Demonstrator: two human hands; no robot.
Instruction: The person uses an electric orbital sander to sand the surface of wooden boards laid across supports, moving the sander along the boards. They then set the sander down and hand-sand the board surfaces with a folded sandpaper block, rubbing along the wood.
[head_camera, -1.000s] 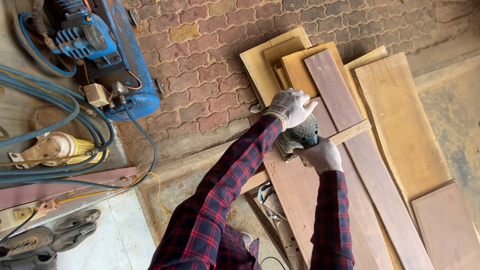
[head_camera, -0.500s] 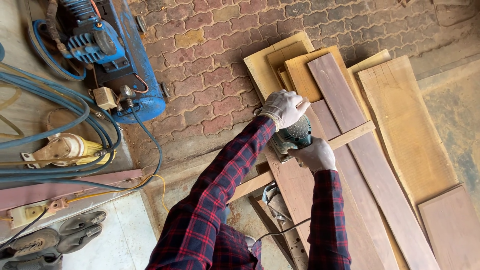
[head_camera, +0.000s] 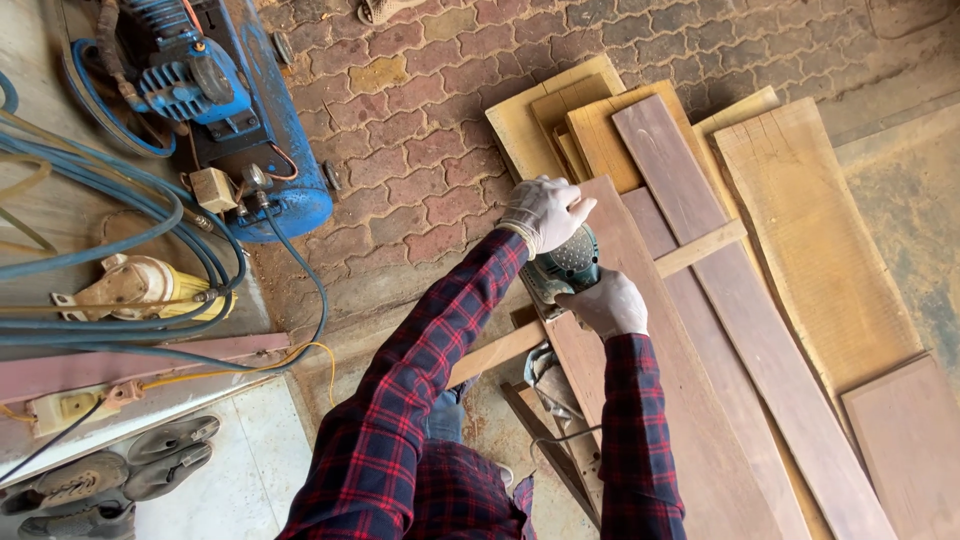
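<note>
Green, rounded electric sander (head_camera: 570, 265) rests on the long reddish-brown wooden plank (head_camera: 650, 400). Left hand (head_camera: 543, 212) and right hand (head_camera: 607, 303) fingers wrap it, hiding its base.

Blue air compressor (head_camera: 230, 130) top left, blue hoses (head_camera: 90, 200), yellow tool (head_camera: 140, 288), sandals (head_camera: 150, 465) btm left, brick paving (head_camera: 420, 100)

No boxes, packs, stickers, signs or screens show anywhere here; nothing in view has a label that can be made out.
</note>
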